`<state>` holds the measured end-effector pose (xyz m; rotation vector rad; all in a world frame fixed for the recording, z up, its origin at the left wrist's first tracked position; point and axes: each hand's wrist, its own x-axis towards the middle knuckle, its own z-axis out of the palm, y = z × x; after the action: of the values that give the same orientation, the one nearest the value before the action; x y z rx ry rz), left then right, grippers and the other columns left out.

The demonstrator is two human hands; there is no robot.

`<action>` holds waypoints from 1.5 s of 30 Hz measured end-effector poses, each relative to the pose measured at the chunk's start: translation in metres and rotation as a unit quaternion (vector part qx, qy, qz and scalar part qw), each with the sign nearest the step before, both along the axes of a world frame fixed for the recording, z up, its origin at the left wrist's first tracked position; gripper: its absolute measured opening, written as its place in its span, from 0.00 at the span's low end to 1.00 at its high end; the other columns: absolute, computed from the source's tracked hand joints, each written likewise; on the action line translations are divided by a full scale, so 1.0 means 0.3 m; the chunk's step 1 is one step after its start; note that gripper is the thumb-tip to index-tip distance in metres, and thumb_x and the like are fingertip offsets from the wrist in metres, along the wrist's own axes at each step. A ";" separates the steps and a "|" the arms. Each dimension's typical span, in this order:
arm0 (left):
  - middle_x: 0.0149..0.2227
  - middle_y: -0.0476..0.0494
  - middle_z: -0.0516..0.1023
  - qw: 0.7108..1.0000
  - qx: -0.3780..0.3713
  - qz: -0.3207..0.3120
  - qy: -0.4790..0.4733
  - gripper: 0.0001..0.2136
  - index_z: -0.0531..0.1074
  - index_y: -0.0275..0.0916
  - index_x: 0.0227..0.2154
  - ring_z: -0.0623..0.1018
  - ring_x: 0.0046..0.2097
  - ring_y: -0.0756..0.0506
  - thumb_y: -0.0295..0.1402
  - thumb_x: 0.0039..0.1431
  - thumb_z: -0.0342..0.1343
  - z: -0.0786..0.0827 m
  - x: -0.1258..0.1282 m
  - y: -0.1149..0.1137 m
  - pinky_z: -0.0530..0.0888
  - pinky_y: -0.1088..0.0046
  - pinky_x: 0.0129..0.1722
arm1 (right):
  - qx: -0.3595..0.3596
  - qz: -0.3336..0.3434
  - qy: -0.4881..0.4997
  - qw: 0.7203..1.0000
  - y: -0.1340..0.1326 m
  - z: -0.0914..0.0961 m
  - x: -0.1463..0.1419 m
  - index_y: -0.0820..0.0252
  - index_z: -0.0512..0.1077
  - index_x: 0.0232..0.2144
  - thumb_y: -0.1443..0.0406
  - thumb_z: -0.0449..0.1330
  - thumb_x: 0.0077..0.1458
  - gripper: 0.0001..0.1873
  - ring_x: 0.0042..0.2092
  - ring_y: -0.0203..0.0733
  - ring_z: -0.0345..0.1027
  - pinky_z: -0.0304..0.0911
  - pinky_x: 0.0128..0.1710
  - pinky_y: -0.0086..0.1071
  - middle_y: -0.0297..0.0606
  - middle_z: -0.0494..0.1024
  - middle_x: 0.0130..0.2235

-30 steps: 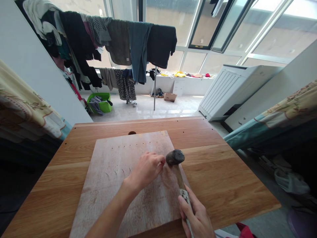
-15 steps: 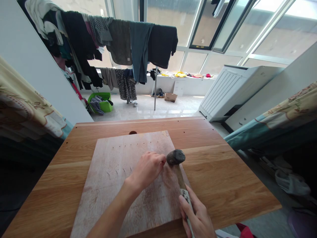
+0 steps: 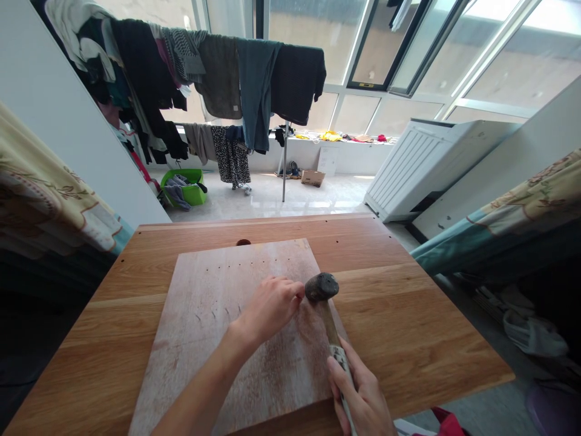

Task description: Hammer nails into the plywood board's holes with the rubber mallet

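Note:
My right hand [image 3: 358,387] is wrapped round the handle of a hammer [image 3: 322,287] with a dark, blunt head. The hammer head sits right beside the fingertips of my left hand [image 3: 276,304]; whether they touch I cannot tell. My left fingers are pinched together over the board, and what they hold, if anything, is hidden. Under both lies a whitish, worn wooden board [image 3: 181,357]. Several thin nails [image 3: 227,312] stick up from it in a row left of my left hand. A row of small dark spots [image 3: 239,264] runs along its far part.
The board lies on a brown wooden table [image 3: 408,321] with a dark round hole [image 3: 244,242] near the far side. Beyond are a rack of hanging clothes [image 3: 258,85], a green basin [image 3: 195,191] and a white ribbed panel [image 3: 408,163]. Curtains [image 3: 49,181] hang at both sides.

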<state>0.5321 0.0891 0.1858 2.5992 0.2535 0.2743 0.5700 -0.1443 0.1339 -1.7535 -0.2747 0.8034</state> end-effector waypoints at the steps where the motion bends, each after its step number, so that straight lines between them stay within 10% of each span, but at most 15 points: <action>1: 0.34 0.47 0.83 1.000 -0.006 -0.003 -0.002 0.10 0.78 0.41 0.33 0.81 0.38 0.44 0.21 0.63 0.55 0.000 0.004 0.001 0.72 0.67 0.43 | 0.000 0.002 0.002 1.000 -0.001 0.000 0.001 0.61 0.63 0.65 0.39 0.57 0.60 0.42 0.11 0.25 0.49 0.45 0.10 0.19 0.20 0.63 0.21; 14: 0.41 0.43 0.85 0.997 -0.024 0.049 0.046 0.22 0.66 0.38 0.59 0.83 0.45 0.39 0.22 0.63 0.57 -0.001 0.031 -0.019 0.75 0.62 0.47 | -0.024 -0.023 -0.043 0.999 -0.026 0.105 -0.015 0.65 0.72 0.62 0.38 0.61 0.55 0.45 0.18 0.33 0.57 0.58 0.16 0.24 0.27 0.66 0.21; 25: 0.40 0.43 0.85 0.997 -0.026 0.050 0.058 0.22 0.67 0.40 0.58 0.84 0.43 0.39 0.22 0.61 0.57 0.011 0.030 -0.014 0.76 0.65 0.44 | -0.060 0.003 -0.102 0.993 -0.042 0.129 -0.002 0.64 0.74 0.61 0.40 0.60 0.58 0.41 0.19 0.38 0.65 0.66 0.23 0.29 0.32 0.73 0.21; 37: 0.37 0.43 0.84 0.996 -0.019 0.047 0.068 0.16 0.70 0.40 0.52 0.85 0.41 0.39 0.23 0.63 0.56 0.031 0.026 -0.012 0.75 0.68 0.39 | -0.046 0.003 -0.170 0.984 -0.026 0.123 -0.014 0.59 0.79 0.55 0.40 0.60 0.57 0.36 0.39 0.55 0.81 0.73 0.44 0.38 0.49 0.86 0.41; 45: 0.55 0.36 0.80 0.999 -0.023 0.020 0.015 0.31 0.59 0.41 0.66 0.79 0.56 0.36 0.29 0.62 0.63 0.019 0.003 -0.009 0.74 0.55 0.56 | 0.028 0.000 0.027 0.999 -0.010 0.144 0.014 0.59 0.63 0.62 0.41 0.64 0.56 0.42 0.13 0.27 0.47 0.46 0.13 0.21 0.19 0.62 0.17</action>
<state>0.5330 0.0863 0.1916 2.5574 0.3199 0.2406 0.5741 -0.1471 0.1772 -1.6772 -0.2584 0.8335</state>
